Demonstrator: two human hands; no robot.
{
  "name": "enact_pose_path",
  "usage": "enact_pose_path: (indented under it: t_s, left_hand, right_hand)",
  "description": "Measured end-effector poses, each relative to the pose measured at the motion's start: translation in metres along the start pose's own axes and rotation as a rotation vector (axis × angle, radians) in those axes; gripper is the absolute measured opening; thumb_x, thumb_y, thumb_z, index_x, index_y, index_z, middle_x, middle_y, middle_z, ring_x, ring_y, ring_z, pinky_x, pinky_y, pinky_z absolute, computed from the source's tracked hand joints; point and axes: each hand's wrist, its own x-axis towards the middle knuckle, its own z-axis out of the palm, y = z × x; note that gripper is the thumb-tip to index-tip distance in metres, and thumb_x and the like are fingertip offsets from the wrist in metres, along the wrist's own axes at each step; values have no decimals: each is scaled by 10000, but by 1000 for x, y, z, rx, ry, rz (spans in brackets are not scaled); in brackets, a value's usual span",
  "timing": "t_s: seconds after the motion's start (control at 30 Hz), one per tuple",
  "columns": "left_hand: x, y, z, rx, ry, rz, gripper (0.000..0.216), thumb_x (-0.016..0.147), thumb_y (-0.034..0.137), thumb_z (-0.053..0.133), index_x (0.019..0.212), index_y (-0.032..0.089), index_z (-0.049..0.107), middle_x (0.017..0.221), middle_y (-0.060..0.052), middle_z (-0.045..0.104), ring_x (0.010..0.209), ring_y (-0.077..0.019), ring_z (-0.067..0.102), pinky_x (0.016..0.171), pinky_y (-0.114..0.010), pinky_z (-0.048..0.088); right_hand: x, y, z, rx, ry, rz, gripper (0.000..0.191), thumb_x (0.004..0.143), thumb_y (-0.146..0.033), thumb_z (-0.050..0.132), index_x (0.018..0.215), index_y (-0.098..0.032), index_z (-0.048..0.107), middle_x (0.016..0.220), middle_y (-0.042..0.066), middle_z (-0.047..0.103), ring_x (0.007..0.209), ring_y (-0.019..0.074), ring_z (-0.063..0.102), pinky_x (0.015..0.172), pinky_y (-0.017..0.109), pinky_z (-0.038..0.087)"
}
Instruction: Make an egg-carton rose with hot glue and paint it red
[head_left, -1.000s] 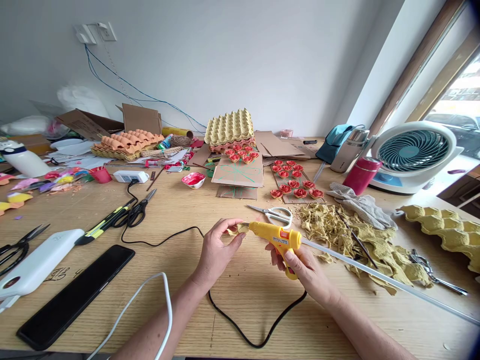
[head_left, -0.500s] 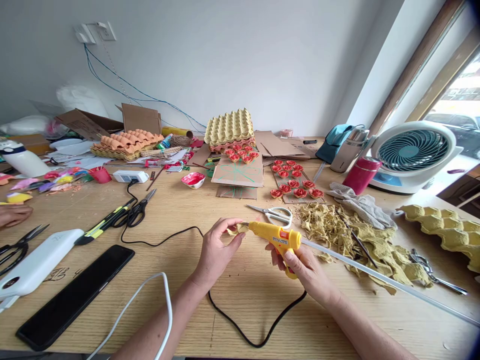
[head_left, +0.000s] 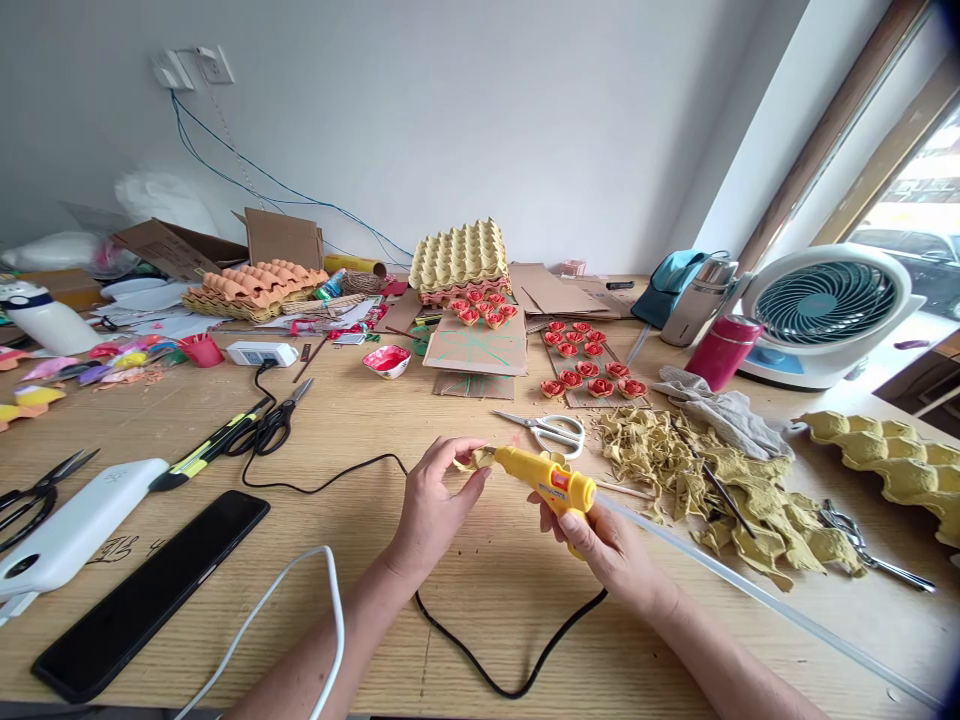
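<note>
My right hand (head_left: pixel 596 535) is wrapped round the grip of a yellow hot glue gun (head_left: pixel 541 475). A long clear glue stick (head_left: pixel 720 560) runs out of its back end toward the lower right. The gun's nozzle points left and meets a small piece of yellowish egg carton (head_left: pixel 474 460). That piece is pinched between the thumb and fingers of my left hand (head_left: pixel 442 500), which partly hide it. I cannot tell whether glue is coming out. A black cord (head_left: pixel 517 692) loops across the wood below the gun.
White-handled scissors (head_left: pixel 551 432) lie beyond the gun. Torn carton scraps (head_left: pixel 660 460) are heaped at right, near an egg tray (head_left: pixel 885 460). Red paper roses (head_left: pixel 600 385) sit on cardboard. At left lie a phone (head_left: pixel 154 590), a power bank (head_left: pixel 82 525) and black scissors (head_left: pixel 274 425).
The glue gun has shifted slightly left and tilted, bringing its nozzle onto the carton piece. Its glue stick has swung lower. The other person's hand at the left edge has gone from view.
</note>
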Motion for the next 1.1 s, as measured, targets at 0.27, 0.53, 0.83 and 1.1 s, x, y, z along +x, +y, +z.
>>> enact_pose_path:
  t_s: [0.27, 0.53, 0.83, 1.1]
  left_hand:
    - [-1, 0, 0, 29, 7, 0, 181, 853, 159, 688, 1020, 226, 704, 874, -15, 706, 786, -161, 652, 788, -282, 525]
    - [1, 2, 0, -14, 6, -60, 166, 839, 188, 699, 997, 236, 716, 879, -13, 733, 773, -164, 662, 769, -285, 530]
    - [1, 1, 1, -82, -35, -154, 159, 839, 228, 714, 998, 227, 716, 906, -18, 758, 768, -162, 674, 787, -303, 521]
    - [-1, 1, 4, -111, -69, -198, 154, 821, 224, 722, 975, 223, 715, 918, -16, 769, 800, -162, 684, 804, -295, 519]
  right_hand:
    - [2, -6, 1, -132, 8, -122, 500, 1030, -619, 370, 868, -214, 613, 864, 65, 642, 781, 208, 585, 715, 331, 478]
    - [1, -6, -1, -70, 14, -77, 528, 1005, -664, 390, 908, -215, 650, 890, 71, 641, 804, 215, 571, 752, 332, 487]
    - [0, 4, -2, 203, 10, 54, 596, 976, -697, 435, 1151, -182, 680, 773, 33, 550, 637, 159, 452, 583, 295, 429]
    - [7, 5, -2, 514, 71, 30, 527, 983, -639, 454, 1107, -176, 673, 751, 34, 565, 631, 165, 478, 596, 313, 414]
